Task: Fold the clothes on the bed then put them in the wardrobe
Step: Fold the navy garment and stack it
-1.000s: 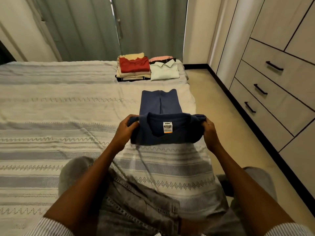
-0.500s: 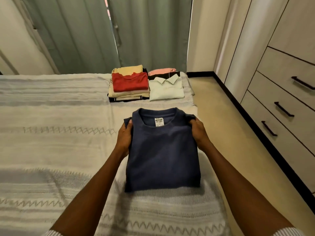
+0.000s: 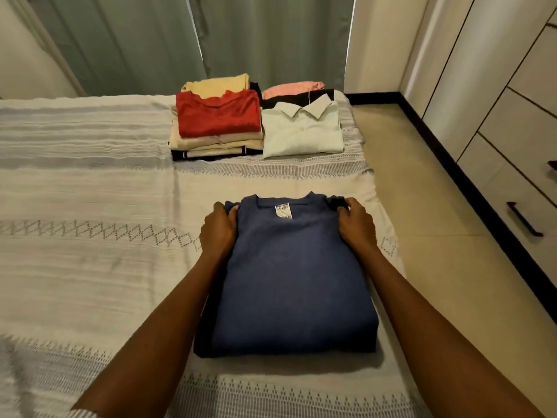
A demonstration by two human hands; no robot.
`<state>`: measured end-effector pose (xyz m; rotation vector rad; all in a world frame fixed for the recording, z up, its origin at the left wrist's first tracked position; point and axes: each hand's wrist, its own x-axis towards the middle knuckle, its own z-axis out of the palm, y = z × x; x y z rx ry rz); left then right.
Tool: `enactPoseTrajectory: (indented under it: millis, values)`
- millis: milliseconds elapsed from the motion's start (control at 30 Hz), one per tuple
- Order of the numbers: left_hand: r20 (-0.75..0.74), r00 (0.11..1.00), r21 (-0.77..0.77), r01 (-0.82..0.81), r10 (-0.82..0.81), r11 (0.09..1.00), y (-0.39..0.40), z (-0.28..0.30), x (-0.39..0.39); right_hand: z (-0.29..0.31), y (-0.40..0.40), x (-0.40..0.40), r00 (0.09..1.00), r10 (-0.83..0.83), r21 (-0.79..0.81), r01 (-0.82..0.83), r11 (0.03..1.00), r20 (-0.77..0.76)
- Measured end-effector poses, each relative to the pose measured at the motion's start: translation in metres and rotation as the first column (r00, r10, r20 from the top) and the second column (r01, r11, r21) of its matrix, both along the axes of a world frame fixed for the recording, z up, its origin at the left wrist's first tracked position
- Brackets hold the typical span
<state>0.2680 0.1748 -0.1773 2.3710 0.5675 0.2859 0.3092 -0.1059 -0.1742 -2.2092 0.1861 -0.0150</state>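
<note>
A navy blue shirt (image 3: pixel 289 285) lies folded into a rectangle on the bed (image 3: pixel 90 267), collar and white label at the far end. My left hand (image 3: pixel 218 230) grips its far left corner. My right hand (image 3: pixel 355 226) pinches the far right corner by the shoulder. Beyond it, near the bed's far edge, stand two stacks of folded clothes: one topped by a red shirt (image 3: pixel 218 116), the other by a white collared shirt (image 3: pixel 303 131) with black and pink pieces behind.
The wardrobe (image 3: pixel 512 122) with drawers and dark handles lines the right wall, across a strip of beige floor (image 3: pixel 437 236). Green curtains (image 3: pixel 211 40) hang behind the bed. The bed's left side is bare striped bedspread.
The upper half of the blue shirt was folded forward over the lower part and laid flat. Both hands stay on its far corners, and my view has moved closer.
</note>
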Motion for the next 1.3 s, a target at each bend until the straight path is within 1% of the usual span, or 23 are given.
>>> enactPoseTrajectory:
  millis: [100,167,233,300,367,400,433,467,500,567,600,667,700,767,800,867,900,933,1000,1067,1167,1233,1300]
  values:
    - [-0.008,0.998,-0.038,-0.067,0.067,0.997,-0.003,0.004,-0.011,0.001,-0.002,-0.008,1.0,0.016,0.009,-0.016,1.0,-0.015]
    - [0.038,0.997,0.044,-0.075,0.073,0.996,-0.007,0.009,-0.023,0.008,-0.003,-0.016,0.997,0.046,-0.097,-0.052,0.994,-0.065]
    - [0.089,0.996,0.188,-0.004,-0.013,0.982,-0.013,0.016,-0.039,0.016,-0.004,-0.031,0.99,0.091,-0.24,-0.115,0.964,-0.108]
    - [0.15,0.97,0.287,0.144,-0.193,0.947,-0.023,0.03,-0.068,0.033,0.001,-0.065,0.984,0.16,-0.388,-0.177,0.905,-0.075]
    - [0.162,0.906,0.362,0.313,-0.39,0.878,-0.033,0.024,-0.082,0.031,0.013,-0.085,0.954,0.299,-0.512,-0.266,0.817,-0.018]
    - [0.099,0.877,0.386,0.403,-0.471,0.83,-0.04,0.032,-0.113,0.041,0.016,-0.119,0.925,0.377,-0.564,-0.335,0.755,-0.045]
    - [0.018,0.857,0.369,0.474,-0.516,0.8,-0.045,0.022,-0.122,0.035,0.02,-0.132,0.895,0.436,-0.589,-0.401,0.702,-0.09]
    - [-0.087,0.842,0.319,0.53,-0.532,0.786,-0.048,0.009,-0.134,0.023,0.022,-0.145,0.876,0.46,-0.598,-0.448,0.665,-0.144]
    - [-0.188,0.816,0.313,0.577,-0.546,0.754,-0.049,0.01,-0.163,0.023,0.015,-0.176,0.866,0.471,-0.607,-0.467,0.643,-0.168]
    - [-0.287,0.81,0.279,0.581,-0.512,0.764,-0.04,-0.016,-0.179,-0.006,-0.002,-0.191,0.875,0.458,-0.564,-0.46,0.686,-0.156]
    - [-0.3,0.813,0.3,0.577,-0.499,0.76,-0.035,-0.012,-0.201,-0.004,-0.014,-0.217,0.884,0.451,-0.57,-0.436,0.697,-0.125]
    - [-0.306,0.836,0.248,0.532,-0.456,0.81,-0.024,-0.02,-0.205,-0.02,-0.029,-0.222,0.903,0.413,-0.546,-0.408,0.732,-0.121]
    - [-0.308,0.841,0.246,0.522,-0.445,0.817,-0.027,-0.011,-0.22,-0.012,-0.037,-0.239,0.907,0.404,-0.551,-0.399,0.733,-0.12]
    - [-0.322,0.852,0.212,0.489,-0.412,0.846,-0.025,-0.015,-0.223,-0.017,-0.038,-0.24,0.914,0.381,-0.522,-0.396,0.756,-0.142]
    - [-0.345,0.839,0.232,0.509,-0.42,0.829,-0.028,-0.009,-0.24,-0.009,-0.041,-0.257,0.908,0.395,-0.538,-0.404,0.74,-0.138]
    - [-0.397,0.807,0.278,0.561,-0.438,0.78,-0.025,-0.017,-0.252,-0.019,-0.04,-0.265,0.897,0.418,-0.547,-0.423,0.722,-0.143]
    - [-0.404,0.795,0.32,0.586,-0.452,0.745,-0.025,-0.009,-0.264,-0.011,-0.044,-0.278,0.889,0.44,-0.585,-0.424,0.691,-0.125]
    - [-0.409,0.793,0.33,0.591,-0.452,0.736,-0.021,-0.012,-0.267,-0.015,-0.044,-0.28,0.882,0.448,-0.605,-0.437,0.666,-0.145]
    - [-0.362,0.82,0.372,0.564,-0.444,0.737,-0.017,-0.008,-0.273,-0.008,-0.042,-0.283,0.89,0.432,-0.624,-0.42,0.659,-0.143]
    - [-0.353,0.843,0.42,0.53,-0.405,0.737,-0.015,-0.006,-0.277,-0.001,-0.034,-0.282,0.916,0.381,-0.609,-0.374,0.699,-0.125]
    - [-0.316,0.875,0.467,0.481,-0.368,0.742,-0.018,-0.002,-0.276,0.003,-0.024,-0.279,0.936,0.328,-0.63,-0.332,0.702,-0.127]
    - [-0.24,0.902,0.468,0.431,-0.358,0.772,-0.024,0.007,-0.271,0.006,-0.022,-0.274,0.948,0.299,-0.63,-0.297,0.718,-0.106]
    - [-0.136,0.935,0.433,0.353,-0.327,0.83,-0.027,0.019,-0.268,0.009,-0.023,-0.272,0.96,0.28,-0.592,-0.234,0.771,-0.015]
